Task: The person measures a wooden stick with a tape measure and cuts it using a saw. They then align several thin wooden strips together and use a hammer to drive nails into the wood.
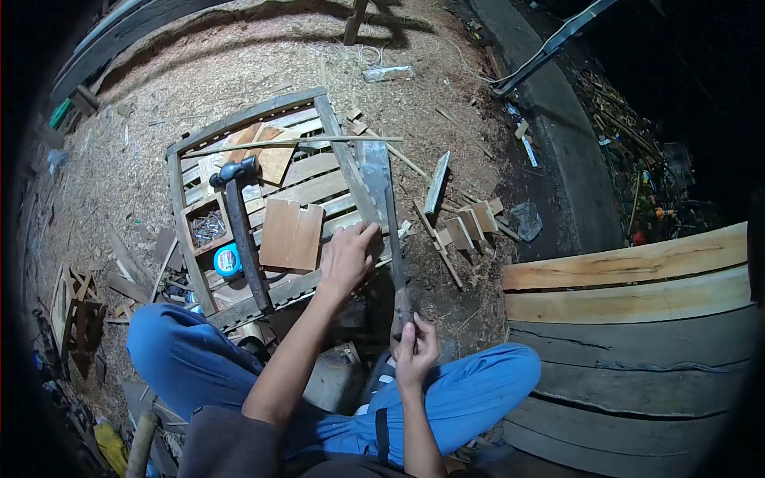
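Dark sleeve [229, 446] nearest; my right hand [418, 354] grips the long blade [376, 171], which could slip and nick my curled left hand [346, 259], set close by, its hold unclear.

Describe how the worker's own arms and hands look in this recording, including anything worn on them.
Both the left hand and the right hand are ungloved, with no watch, bracelet or ring to be seen. A plain dark sleeve ends above the left elbow, leaving that forearm uncovered. The right forearm is uncovered too; its sleeve can't be made out.
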`<state>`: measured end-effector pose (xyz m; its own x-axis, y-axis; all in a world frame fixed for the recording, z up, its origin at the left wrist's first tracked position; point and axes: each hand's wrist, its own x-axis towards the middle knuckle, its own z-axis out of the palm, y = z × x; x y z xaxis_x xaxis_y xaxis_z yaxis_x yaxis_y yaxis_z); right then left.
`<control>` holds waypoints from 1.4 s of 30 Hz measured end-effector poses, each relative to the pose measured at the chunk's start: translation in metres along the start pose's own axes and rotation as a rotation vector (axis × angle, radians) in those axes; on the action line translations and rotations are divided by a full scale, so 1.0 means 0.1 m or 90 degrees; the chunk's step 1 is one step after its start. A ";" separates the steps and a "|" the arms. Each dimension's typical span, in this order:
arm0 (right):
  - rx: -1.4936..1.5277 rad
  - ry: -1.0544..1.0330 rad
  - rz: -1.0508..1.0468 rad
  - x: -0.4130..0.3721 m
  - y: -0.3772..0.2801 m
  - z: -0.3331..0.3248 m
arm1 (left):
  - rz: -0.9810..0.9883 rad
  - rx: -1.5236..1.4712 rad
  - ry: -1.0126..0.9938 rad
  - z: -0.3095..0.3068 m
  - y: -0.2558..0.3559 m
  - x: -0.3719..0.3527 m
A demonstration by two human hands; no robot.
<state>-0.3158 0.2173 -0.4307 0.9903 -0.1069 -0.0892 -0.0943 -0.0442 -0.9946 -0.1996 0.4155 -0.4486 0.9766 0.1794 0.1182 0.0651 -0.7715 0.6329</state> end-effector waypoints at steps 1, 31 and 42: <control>-0.049 -0.006 -0.006 -0.03 -0.03 -0.09 | -0.006 -0.002 0.001 -0.01 0.01 -0.01; -0.162 -0.091 -0.032 0.33 -0.84 -0.03 | 0.018 0.003 0.000 -0.05 0.04 -0.06; -0.194 -0.076 0.101 0.19 -1.16 0.23 | 0.007 -0.004 -0.037 -0.11 0.11 -0.04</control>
<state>-0.2839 0.2428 -0.3181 0.9640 -0.0212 -0.2652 -0.2570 -0.3327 -0.9073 -0.2055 0.4133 -0.4338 0.9876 0.1349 0.0801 0.0534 -0.7690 0.6370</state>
